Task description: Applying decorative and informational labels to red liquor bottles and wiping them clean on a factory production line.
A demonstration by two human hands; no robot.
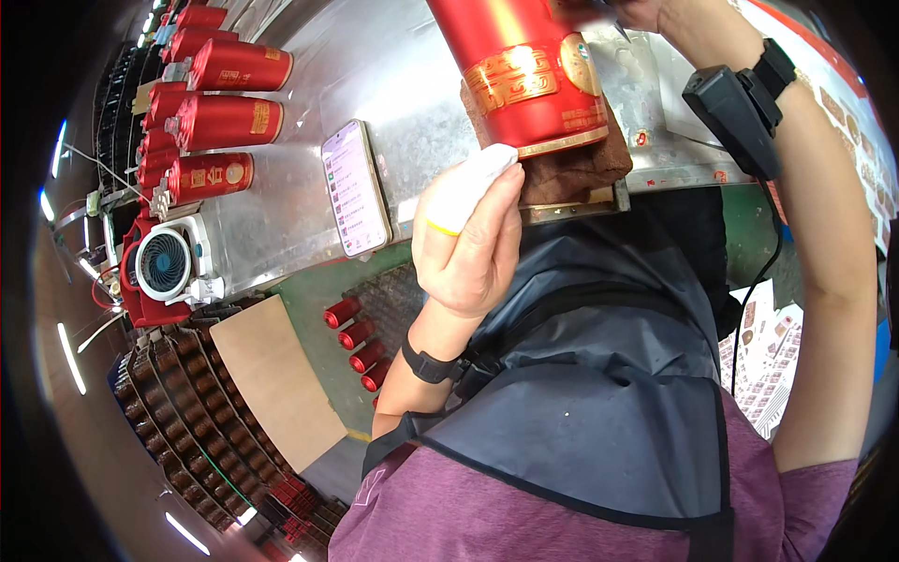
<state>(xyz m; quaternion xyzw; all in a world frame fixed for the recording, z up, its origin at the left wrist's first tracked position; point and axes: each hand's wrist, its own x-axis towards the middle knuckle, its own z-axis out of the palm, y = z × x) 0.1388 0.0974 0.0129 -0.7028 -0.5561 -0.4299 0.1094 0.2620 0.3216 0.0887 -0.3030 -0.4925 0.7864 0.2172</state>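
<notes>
A large shiny red bottle (534, 80) with gold ornament and a gold base rim lies tilted over a folded brown cloth (599, 155) at the bench's near edge. My left hand (473, 239) is closed at its base, thumb and fingertips pressed together against the rim. White fabric with a yellow hem (459, 201) covers part of the left fingers. Beyond the bottle's right side, my right hand (646, 13) is cut off by the upper edge of the view. A blurred dark shape lies by its fingers, so its grip is hidden.
A lit phone (356, 187) lies on the metal bench (300, 211). Several red bottles (229, 122) line the bench's left side, near a small white fan (164, 262). Red cans (356, 334) stand below by a cardboard sheet (281, 384). A black cable (763, 272) hangs beside my right arm.
</notes>
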